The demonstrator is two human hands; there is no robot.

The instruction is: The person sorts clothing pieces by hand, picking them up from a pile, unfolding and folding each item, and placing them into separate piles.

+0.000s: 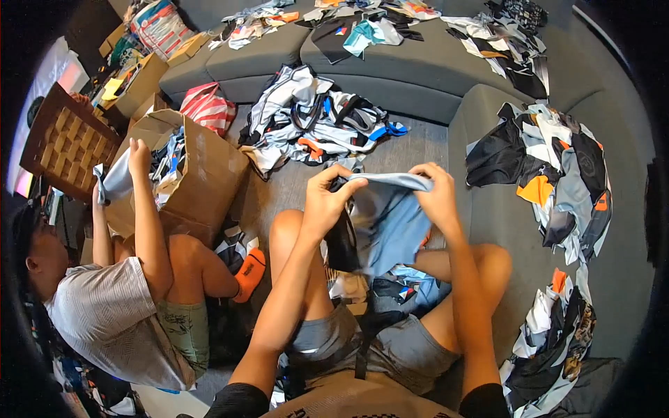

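A light blue-grey piece of cloth hangs between my two hands, its upper edge stretched across and its lower part falling over my lap. My left hand pinches the upper left corner between thumb and fingers, beside a dark part of the fabric. At the upper right corner, my right hand grips the same edge. Below the cloth, between my legs, lie more fabric pieces in black, blue and white.
At left another person sits holding a grey cloth beside a cardboard box of fabric. A garment pile lies on the floor ahead. Fabric heaps cover parts of the grey sofa. A striped bag stands behind the box.
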